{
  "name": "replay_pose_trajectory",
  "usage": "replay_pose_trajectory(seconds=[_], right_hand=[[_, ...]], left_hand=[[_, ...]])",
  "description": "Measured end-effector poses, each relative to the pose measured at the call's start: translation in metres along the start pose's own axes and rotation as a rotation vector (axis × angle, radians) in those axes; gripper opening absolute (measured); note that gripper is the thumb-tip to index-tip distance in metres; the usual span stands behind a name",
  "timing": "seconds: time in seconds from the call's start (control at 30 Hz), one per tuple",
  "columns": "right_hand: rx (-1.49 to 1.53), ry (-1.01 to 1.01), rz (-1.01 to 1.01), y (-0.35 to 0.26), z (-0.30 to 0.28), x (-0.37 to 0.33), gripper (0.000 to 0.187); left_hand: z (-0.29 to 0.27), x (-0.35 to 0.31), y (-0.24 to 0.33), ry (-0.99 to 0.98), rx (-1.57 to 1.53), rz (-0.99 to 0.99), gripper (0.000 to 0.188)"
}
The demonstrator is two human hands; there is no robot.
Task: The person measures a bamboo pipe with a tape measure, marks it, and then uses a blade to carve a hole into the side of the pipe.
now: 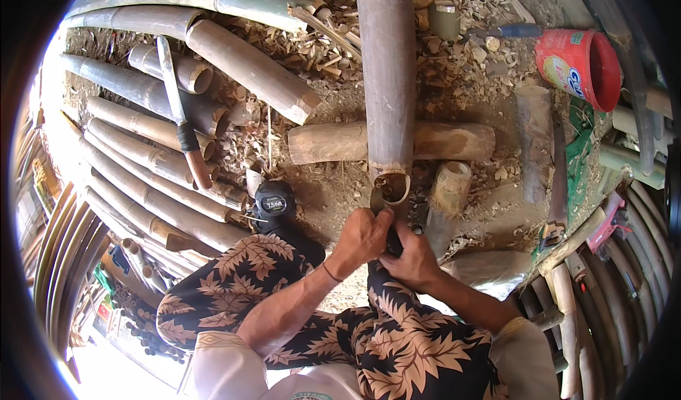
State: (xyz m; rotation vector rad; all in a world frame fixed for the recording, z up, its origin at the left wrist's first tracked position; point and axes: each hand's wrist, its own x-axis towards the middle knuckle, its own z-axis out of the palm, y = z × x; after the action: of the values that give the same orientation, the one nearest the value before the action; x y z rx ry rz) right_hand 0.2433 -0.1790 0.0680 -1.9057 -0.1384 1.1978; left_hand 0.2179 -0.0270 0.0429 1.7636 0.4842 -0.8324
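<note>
A thick grey-brown bamboo pole (387, 66) runs toward me, its hollow cut end facing my lap. At that end my right hand (413, 261) is closed around a dark-handled tool (393, 244), whose working part reaches the opening and is mostly hidden. My left hand (360, 238) is closed beside it, at the left of the rim; what its fingers pinch is hidden. Under the pole lies a crosswise bamboo piece (454, 141) that props it. A short bamboo stub (452, 183) stands to the right of the opening.
Several bamboo poles (149, 151) lie at the left, with a large knife (172, 88) across them. A round black tape measure (274, 200) sits by my left knee. At the far right are a red bucket (604, 70) and a saw (555, 219). Wood shavings (461, 80) cover the ground.
</note>
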Motion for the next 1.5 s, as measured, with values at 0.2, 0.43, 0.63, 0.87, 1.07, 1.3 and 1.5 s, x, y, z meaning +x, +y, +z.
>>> replay_pose_trajectory(seconds=[0.2,0.43,0.63,0.87,1.07,1.3,1.5], right_hand=[[0.034,0.133,0.002,0.001,0.026,0.006,0.048],[-0.51,-0.006,-0.028,-0.008,-0.076,0.014,0.043],[-0.965,-0.394,-0.201,-0.077,-0.11,0.067,0.028],[-1.099,-0.72,-0.375,-0.113,-0.103,0.1,0.009],[-1.456,-0.634,-0.461,-0.12,-0.085,0.135,0.009],[-0.72,-0.188,-0.225,-0.026,-0.094,0.025,0.038],[0.396,0.227,0.016,-0.033,-0.024,-0.02,0.038]], left_hand=[[-0.012,0.012,-0.011,0.057,0.398,0.299,0.018],[0.049,0.018,0.027,0.22,-0.128,0.217,0.038],[0.04,0.019,0.047,0.132,-1.248,-0.255,0.037],[0.036,0.015,0.053,0.061,-1.919,-0.142,0.028],[0.038,0.026,0.032,-0.088,-1.949,-0.05,0.048],[0.023,-0.054,0.03,-0.389,-0.558,-0.047,0.082],[0.016,-0.087,0.016,-0.04,-0.197,0.14,0.078]])
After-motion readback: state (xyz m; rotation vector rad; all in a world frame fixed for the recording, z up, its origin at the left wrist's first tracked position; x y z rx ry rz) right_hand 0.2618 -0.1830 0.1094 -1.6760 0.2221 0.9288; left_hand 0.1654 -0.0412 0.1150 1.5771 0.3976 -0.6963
